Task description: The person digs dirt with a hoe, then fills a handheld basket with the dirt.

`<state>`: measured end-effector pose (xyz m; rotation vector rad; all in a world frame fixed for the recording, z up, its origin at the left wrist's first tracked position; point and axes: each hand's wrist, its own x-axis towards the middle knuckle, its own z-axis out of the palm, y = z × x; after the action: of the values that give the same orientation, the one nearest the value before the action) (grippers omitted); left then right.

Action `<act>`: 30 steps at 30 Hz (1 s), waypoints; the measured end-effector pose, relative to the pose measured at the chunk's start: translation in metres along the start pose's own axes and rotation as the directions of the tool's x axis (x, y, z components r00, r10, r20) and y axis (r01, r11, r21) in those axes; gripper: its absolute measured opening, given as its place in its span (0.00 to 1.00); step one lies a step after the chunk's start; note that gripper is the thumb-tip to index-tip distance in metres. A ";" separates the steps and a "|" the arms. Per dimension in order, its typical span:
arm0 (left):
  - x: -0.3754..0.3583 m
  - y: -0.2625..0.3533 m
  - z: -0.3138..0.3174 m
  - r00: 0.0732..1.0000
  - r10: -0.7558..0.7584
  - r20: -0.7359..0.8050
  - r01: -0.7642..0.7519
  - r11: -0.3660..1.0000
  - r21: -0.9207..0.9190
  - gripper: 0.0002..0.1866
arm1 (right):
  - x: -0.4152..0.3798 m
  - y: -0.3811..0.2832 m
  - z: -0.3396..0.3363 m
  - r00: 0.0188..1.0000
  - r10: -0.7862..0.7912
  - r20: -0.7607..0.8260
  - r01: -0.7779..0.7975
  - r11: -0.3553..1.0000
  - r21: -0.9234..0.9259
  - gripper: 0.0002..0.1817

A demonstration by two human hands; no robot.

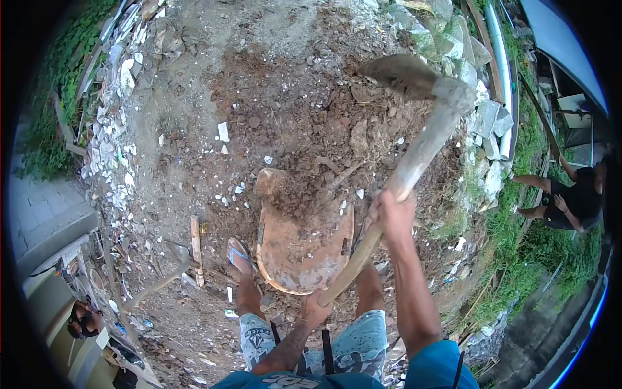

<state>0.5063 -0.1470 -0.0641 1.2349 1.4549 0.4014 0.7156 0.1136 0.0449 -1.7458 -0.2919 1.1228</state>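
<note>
While the hoe (420, 150) hangs raised: its blade (403, 72) sits well above the soil at the far right, the edge turned toward the left, slightly blurred

Right hand: the right hand (395, 217) is wrapped firmly around the middle of the handle (355, 264), fingers curled in

Left hand: the left hand (315, 310) is closed around the handle's near end, low by the knees, partly hidden by its own wrist

Pan: an orange-brown pan (301, 259) lies on the ground between the legs, with a heap of dark soil (291, 200) over its far edge

Feet: the left foot (240, 255), in a sandal, stands just beside the pan; the right leg (370, 288) is on the other side, its foot largely hidden

Blade risk: a stroke pulled too near could catch the pan's rim or an exposed toe, since both lie close to the line of the handle

Stone risk: white stones (223, 131) mixed into the soil might deflect the edge or jolt the wrists

Grip risk: if dirt makes the wood slick, the near end could slip and the head twist sideways

Bystander: a person (576, 201) is well apart at the right, beyond the rubble (486, 120), probably clear of a swing but not of flying chips
</note>
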 end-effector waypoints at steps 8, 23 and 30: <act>0.289 0.203 0.070 0.910 0.398 -0.116 -0.391 0.917 0.073 0.11 | 0.151 -0.232 -0.036 0.569 -0.809 -0.148 0.710 0.574 -0.408 0.17; -0.141 -0.046 0.014 0.821 -0.545 0.173 0.330 0.699 0.635 0.15 | -0.015 0.277 -0.135 0.964 0.127 -0.234 -0.177 0.963 -0.205 0.17; -0.054 -0.061 0.030 0.983 -0.179 0.043 0.142 0.883 0.447 0.14 | 0.001 0.129 -0.086 0.984 -0.030 -0.176 0.039 0.998 0.049 0.19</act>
<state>0.4950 -0.2270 -0.0944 1.4531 1.6150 -0.1060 0.7470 0.0012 -0.0566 -1.7733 -0.1819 0.9365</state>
